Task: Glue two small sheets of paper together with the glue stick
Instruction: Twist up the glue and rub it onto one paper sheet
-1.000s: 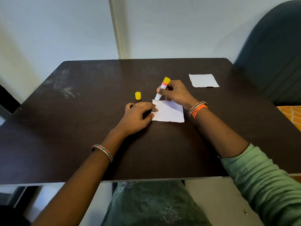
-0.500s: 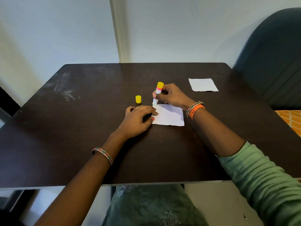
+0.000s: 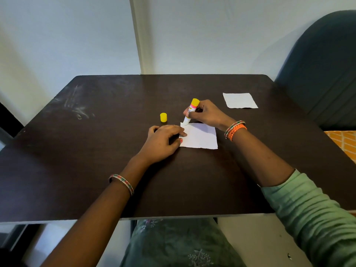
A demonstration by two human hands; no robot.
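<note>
Seen from above a dark table (image 3: 96,151): right hand (image 3: 209,114) closed around a tilted glue stick (image 3: 190,112), tip pressed on the far-left corner of a small white paper sheet (image 3: 200,136). Left hand (image 3: 163,141) flat, fingertips pinning that sheet's left edge, gripping nothing. Yellow cap (image 3: 163,117) upright nearby. Second sheet (image 3: 239,100) far right, well apart.

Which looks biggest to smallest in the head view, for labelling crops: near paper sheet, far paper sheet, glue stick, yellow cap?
1. Near paper sheet, partly under the left hand.
2. Far paper sheet; it lies farther away, so this order is unsure.
3. Glue stick, in the right hand.
4. Yellow cap.
</note>
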